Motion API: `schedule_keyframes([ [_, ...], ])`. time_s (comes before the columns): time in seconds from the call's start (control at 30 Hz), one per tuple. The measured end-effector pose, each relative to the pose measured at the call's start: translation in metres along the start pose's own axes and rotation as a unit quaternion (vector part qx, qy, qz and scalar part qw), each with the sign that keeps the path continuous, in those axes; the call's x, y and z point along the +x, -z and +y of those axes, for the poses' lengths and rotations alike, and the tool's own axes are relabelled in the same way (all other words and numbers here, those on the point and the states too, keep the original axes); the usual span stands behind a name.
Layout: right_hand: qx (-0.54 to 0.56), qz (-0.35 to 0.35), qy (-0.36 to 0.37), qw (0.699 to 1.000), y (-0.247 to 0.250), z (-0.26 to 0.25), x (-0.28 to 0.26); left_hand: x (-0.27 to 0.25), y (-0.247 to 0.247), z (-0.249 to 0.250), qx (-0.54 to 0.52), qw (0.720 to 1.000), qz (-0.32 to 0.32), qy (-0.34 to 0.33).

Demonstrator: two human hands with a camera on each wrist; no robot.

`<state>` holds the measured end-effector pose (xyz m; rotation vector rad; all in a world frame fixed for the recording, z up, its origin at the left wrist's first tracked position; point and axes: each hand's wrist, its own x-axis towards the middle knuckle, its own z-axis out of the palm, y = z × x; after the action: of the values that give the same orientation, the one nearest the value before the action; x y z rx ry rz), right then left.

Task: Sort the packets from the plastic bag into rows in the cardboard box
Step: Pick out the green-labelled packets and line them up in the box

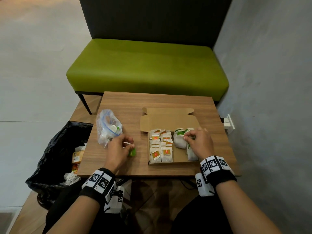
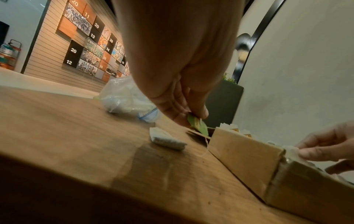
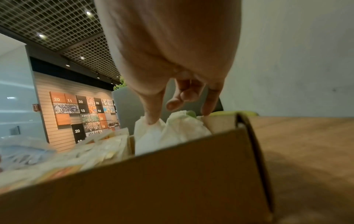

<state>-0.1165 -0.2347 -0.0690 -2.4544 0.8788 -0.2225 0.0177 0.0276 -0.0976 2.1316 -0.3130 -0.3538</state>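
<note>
An open cardboard box (image 1: 179,157) lies on the wooden table (image 1: 152,100). Its left rows hold orange-tag packets (image 1: 156,154); white green-tag packets (image 1: 179,138) fill the right side. My right hand (image 1: 187,137) is inside the box and pinches one green-tag packet (image 3: 172,128) with thumb and finger. Left of the box, my left hand (image 1: 130,146) pinches the green tag (image 2: 198,124) of a packet (image 2: 168,140) that lies on the table, joined to it by a string. The clear plastic bag (image 1: 108,127) with a few packets sits just beyond that hand.
The box lid (image 1: 168,119) lies open on the far side. A black bin bag (image 1: 55,154) with rubbish stands by the table's left edge. A green bench (image 1: 146,65) is behind the table, and a grey wall with a socket (image 1: 229,124) is close on the right.
</note>
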Motion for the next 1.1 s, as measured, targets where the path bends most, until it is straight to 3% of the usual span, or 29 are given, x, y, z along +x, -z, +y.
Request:
schedule_keyframes([
  [0.27, -0.02, 0.025, -0.038, 0.999, -0.005, 0.002, 0.003, -0.001, -0.004, -0.002, 0.016, 0.999, 0.034, 0.021],
  [0.4, -0.005, 0.048, -0.026, 0.998, -0.001, -0.002, -0.001, -0.008, -0.004, 0.003, 0.089, 0.994, 0.062, 0.001],
  [0.67, 0.039, 0.037, 0.117, 0.992, -0.023, -0.054, -0.042, -0.018, -0.017, 0.002, 0.254, 0.966, 0.025, -0.027],
  [0.8, 0.052, 0.014, 0.13, 0.99, -0.041, -0.068, -0.058, -0.026, -0.016, -0.006, 0.316, 0.946, 0.04, -0.055],
  [1.1, -0.024, -0.066, 0.221, 0.973, -0.065, -0.104, -0.084, -0.03, -0.008, -0.011, 0.322, 0.943, 0.018, -0.08],
])
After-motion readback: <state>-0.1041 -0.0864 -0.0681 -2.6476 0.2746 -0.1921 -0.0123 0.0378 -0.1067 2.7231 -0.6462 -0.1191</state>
